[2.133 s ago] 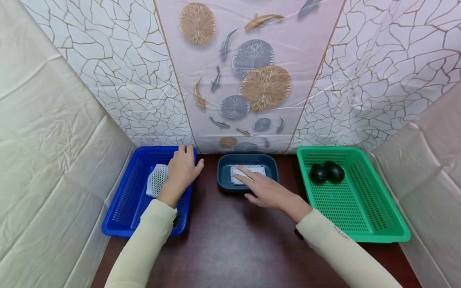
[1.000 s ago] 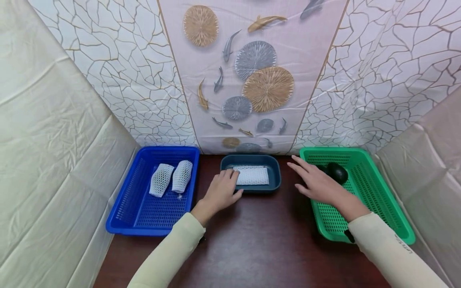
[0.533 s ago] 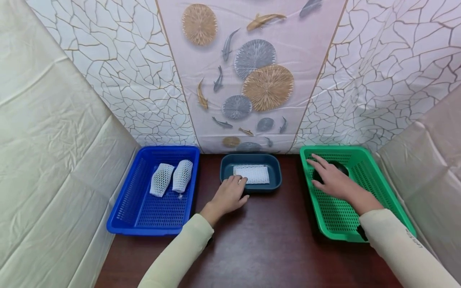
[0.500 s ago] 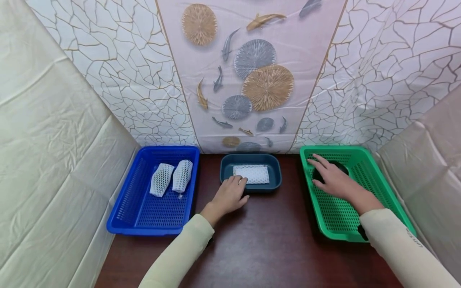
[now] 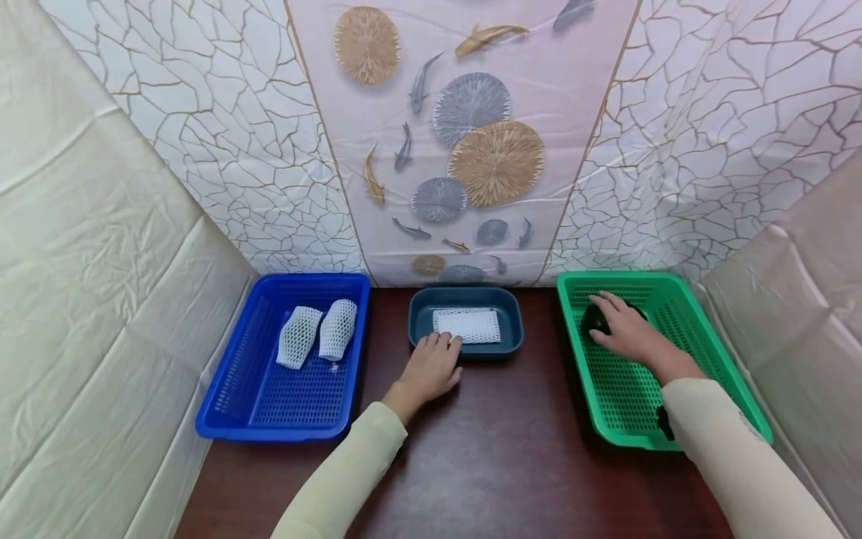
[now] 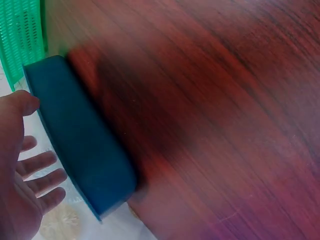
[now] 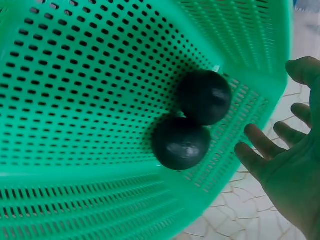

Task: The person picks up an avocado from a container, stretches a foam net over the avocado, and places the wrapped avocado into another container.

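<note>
My right hand (image 5: pixel 626 329) is over the back of the green basket (image 5: pixel 626 412), fingers spread and holding nothing. Two glossy dark egg-shaped objects (image 7: pixel 181 143) lie against each other in that basket; in the head view the hand partly covers them. My left hand (image 5: pixel 431 367), its fingers loosely bent, hovers at the front left edge of a dark teal tray (image 5: pixel 420 314). Inside the tray lies flat white foam netting (image 5: pixel 474 326). From the left wrist view, nothing is in the left hand (image 6: pixel 25 170); whether its fingertips touch the netting or rim I cannot tell.
At the left stands a blue basket (image 5: pixel 296 412) with two rounded white foam net sleeves, one on the left (image 5: pixel 299 337) and one on the right (image 5: pixel 338 329). A patterned cloth wall (image 5: pixel 458 150) rises right behind the tray and baskets on the dark wooden table (image 5: pixel 491 457).
My left hand has left the blue basket, where a second sleeve now shows, and come to the tray. My right hand has gone from the tray to over the dark objects.
</note>
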`<state>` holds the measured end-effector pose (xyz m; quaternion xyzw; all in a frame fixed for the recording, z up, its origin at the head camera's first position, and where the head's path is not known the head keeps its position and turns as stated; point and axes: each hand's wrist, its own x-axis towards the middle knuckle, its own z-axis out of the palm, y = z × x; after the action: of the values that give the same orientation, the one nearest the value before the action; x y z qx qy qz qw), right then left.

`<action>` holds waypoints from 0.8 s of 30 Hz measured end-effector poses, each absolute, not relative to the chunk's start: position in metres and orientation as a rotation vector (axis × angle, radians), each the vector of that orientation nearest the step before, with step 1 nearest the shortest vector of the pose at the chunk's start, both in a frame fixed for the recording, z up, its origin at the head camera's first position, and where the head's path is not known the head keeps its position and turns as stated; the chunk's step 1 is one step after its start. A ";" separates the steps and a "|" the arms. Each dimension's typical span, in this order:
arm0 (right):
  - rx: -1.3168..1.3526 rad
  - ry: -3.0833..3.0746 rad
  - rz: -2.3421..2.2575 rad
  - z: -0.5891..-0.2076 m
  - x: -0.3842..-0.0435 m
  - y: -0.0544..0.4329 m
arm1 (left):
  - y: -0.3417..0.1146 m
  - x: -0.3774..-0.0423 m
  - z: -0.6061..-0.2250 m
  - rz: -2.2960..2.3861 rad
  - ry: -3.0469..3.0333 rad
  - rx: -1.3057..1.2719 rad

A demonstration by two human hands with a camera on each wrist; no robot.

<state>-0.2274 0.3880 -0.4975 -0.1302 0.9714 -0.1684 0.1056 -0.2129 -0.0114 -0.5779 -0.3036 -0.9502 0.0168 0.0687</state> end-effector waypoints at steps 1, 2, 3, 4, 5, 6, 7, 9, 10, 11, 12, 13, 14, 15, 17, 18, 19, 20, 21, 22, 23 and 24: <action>-0.357 2.853 -0.515 -0.499 -0.229 0.389 | -0.012 -0.213 -0.579 0.066 -2.866 -0.907; -0.327 2.845 -0.532 -0.501 -0.230 0.389 | -0.013 -0.213 -0.579 0.080 -2.874 -0.900; -0.298 2.837 -0.547 -0.504 -0.232 0.390 | -0.014 -0.214 -0.580 0.090 -2.879 -0.893; -0.268 2.830 -0.559 -0.506 -0.233 0.391 | -0.014 -0.214 -0.581 0.100 -2.882 -0.886; -0.242 2.823 -0.568 -0.509 -0.235 0.392 | -0.015 -0.215 -0.582 0.108 -2.885 -0.880; -0.219 2.818 -0.572 -0.512 -0.236 0.393 | -0.016 -0.215 -0.583 0.115 -2.889 -0.873; -0.197 2.814 -0.571 -0.515 -0.238 0.394 | -0.016 -0.216 -0.585 0.118 -2.891 -0.869; -0.158 2.803 -0.564 -0.520 -0.240 0.396 | -0.017 -0.217 -0.587 0.121 -2.890 -0.864; -0.147 2.800 -0.553 -0.523 -0.242 0.398 | -0.018 -0.218 -0.588 0.121 -2.889 -0.861; -0.140 2.799 -0.546 -0.525 -0.243 0.399 | -0.019 -0.218 -0.589 0.125 -2.889 -0.859; -0.132 2.798 -0.538 -0.528 -0.245 0.400 | -0.019 -0.218 -0.590 0.123 -2.889 -0.859; -0.122 2.796 -0.529 -0.530 -0.246 0.400 | -0.020 -0.218 -0.591 0.123 -2.888 -0.859; -0.114 2.796 -0.520 -0.531 -0.247 0.401 | -0.020 -0.219 -0.592 0.126 -2.890 -0.858; -0.108 2.797 -0.513 -0.533 -0.248 0.401 | -0.020 -0.219 -0.593 0.130 -2.895 -0.858; -0.093 2.802 -0.501 -0.535 -0.249 0.401 | -0.021 -0.220 -0.594 0.144 -2.895 -0.854; -0.082 2.801 -0.495 -0.536 -0.250 0.401 | -0.021 -0.220 -0.595 0.145 -2.893 -0.853; -0.072 2.800 -0.491 -0.536 -0.251 0.400 | -0.021 -0.220 -0.596 0.151 -2.893 -0.853; -0.063 2.800 -0.487 -0.536 -0.251 0.400 | -0.022 -0.221 -0.598 0.151 -2.891 -0.855; -0.054 2.798 -0.480 -0.536 -0.251 0.399 | -0.022 -0.221 -0.599 0.151 -2.887 -0.858; -0.044 2.796 -0.474 -0.535 -0.251 0.399 | -0.022 -0.222 -0.600 0.150 -2.883 -0.862; -0.038 2.794 -0.465 -0.535 -0.251 0.398 | -0.022 -0.222 -0.600 0.147 -2.875 -0.865; -0.030 2.791 -0.455 -0.534 -0.251 0.397 | -0.022 -0.222 -0.601 0.142 -2.867 -0.871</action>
<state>-0.2513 0.3969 -0.5338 -0.0105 0.9748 -0.1588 0.1563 -0.2221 -0.0223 -0.6011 -0.2895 -0.9534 0.0473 0.0709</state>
